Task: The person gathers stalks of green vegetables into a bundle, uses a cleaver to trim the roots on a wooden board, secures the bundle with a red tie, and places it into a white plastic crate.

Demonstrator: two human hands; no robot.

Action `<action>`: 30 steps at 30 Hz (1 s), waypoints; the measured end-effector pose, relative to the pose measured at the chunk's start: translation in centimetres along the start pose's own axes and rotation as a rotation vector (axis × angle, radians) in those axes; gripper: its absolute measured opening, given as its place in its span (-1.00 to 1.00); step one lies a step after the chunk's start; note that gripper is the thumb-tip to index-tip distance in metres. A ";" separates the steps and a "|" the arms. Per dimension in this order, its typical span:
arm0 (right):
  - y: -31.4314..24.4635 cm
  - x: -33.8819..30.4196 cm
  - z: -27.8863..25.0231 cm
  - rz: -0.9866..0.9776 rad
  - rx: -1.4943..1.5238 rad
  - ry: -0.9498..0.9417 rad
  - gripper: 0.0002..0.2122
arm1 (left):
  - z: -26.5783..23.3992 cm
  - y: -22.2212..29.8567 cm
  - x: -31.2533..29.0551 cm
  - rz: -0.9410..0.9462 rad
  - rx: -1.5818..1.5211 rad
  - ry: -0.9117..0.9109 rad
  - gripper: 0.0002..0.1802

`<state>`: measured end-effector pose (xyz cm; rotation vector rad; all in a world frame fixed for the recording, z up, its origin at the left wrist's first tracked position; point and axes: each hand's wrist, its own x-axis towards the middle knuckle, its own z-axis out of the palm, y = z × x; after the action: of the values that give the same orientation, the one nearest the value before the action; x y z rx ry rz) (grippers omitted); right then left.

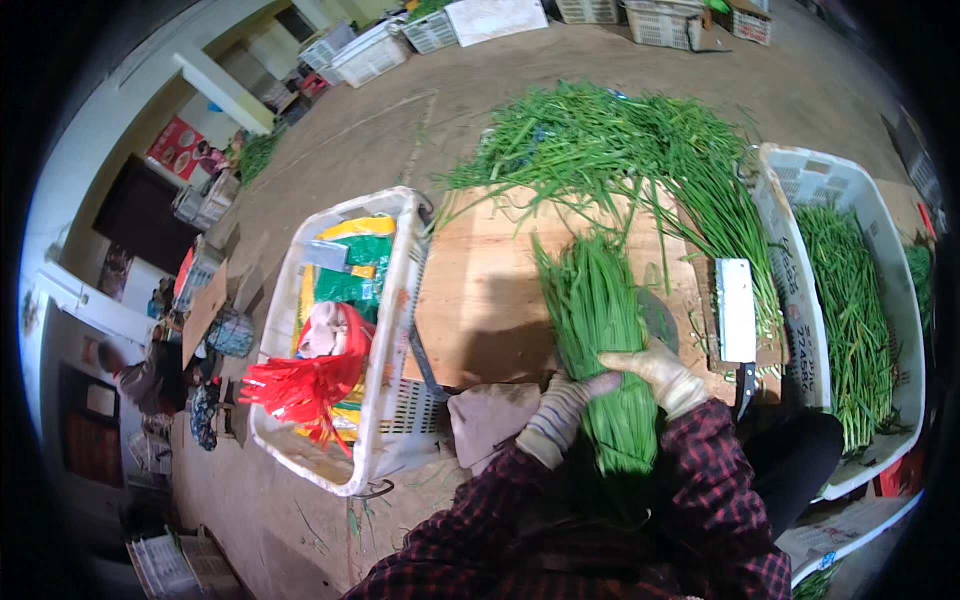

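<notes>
A thick bunch of long green chives [597, 320] stands between my hands, its lower end close to my lap and the upper end over the wooden board [480, 300]. My left hand [560, 412], in a striped work glove, wraps the bunch from the left. From the right, my gloved right hand [655, 375] closes around it at nearly the same height. A cleaver [736, 310] with a black handle lies to the right of the board. Folded pale cloth [488, 420] rests beside my left wrist. Loose chives [600, 135] are heaped past the board's far edge.
On the left, a white plastic crate [400, 300] holds red ties [310, 390], a green and yellow sack [355, 270] and another blade [325, 256]. At the right, a second crate [795, 290] is filled with chives. More crates [370, 55] and a person [150, 380] are farther off.
</notes>
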<state>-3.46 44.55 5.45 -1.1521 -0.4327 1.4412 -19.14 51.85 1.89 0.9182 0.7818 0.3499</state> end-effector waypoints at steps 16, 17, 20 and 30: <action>-14.7 -13.0 12.4 -0.784 -0.371 0.241 -0.62 | 6.4 19.8 -9.8 0.482 0.229 -0.456 -0.42; -14.3 -12.5 11.7 -0.763 -0.356 0.180 -0.63 | 5.8 19.4 -8.3 0.467 0.256 -0.493 -0.40; -11.5 -9.0 8.0 -0.633 -0.562 0.195 -0.66 | 2.6 18.0 -4.4 0.584 0.799 -0.317 -0.43; -13.5 -5.3 7.9 -0.778 -0.436 0.053 -0.65 | 3.2 19.0 -3.5 0.489 0.403 -0.553 -0.65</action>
<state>-3.64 45.87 21.96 -1.1641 -1.0600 0.6462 -18.24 58.92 20.17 1.5088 0.1034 0.3430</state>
